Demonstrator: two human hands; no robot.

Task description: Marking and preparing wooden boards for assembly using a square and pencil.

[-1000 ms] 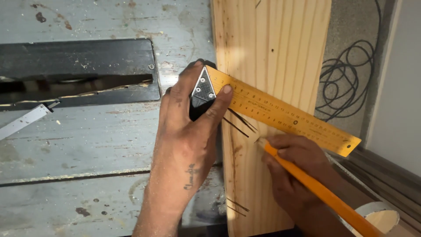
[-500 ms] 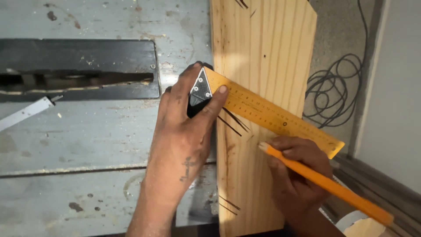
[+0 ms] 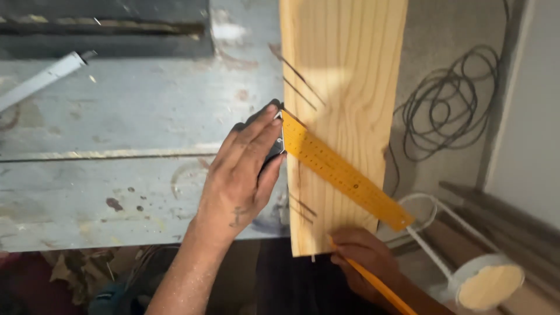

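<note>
Head view: your left hand (image 3: 242, 175) fingers pin the black head of the yellow square (image 3: 344, 174) against the pine board (image 3: 344, 70) on the grey table (image 3: 116, 146). Right hand (image 3: 364, 259) grips an orange pencil (image 3: 382, 289). Looks stiff, light, slippery: press near the head.

Combination square (image 3: 344, 175): yellow graduated blade with a dark head and a metal face; lies flat and slantwise across the board, head against the board's left edge, blade tip past its right edge.

Pine board (image 3: 344, 70): pale, straight-grained plank lying lengthwise over the right edge of a worn grey table, near end overhanging; several dark slanted pencil lines along its left half.

Pencil (image 3: 379, 286): orange, slanted, tip at the board's near end.
</note>
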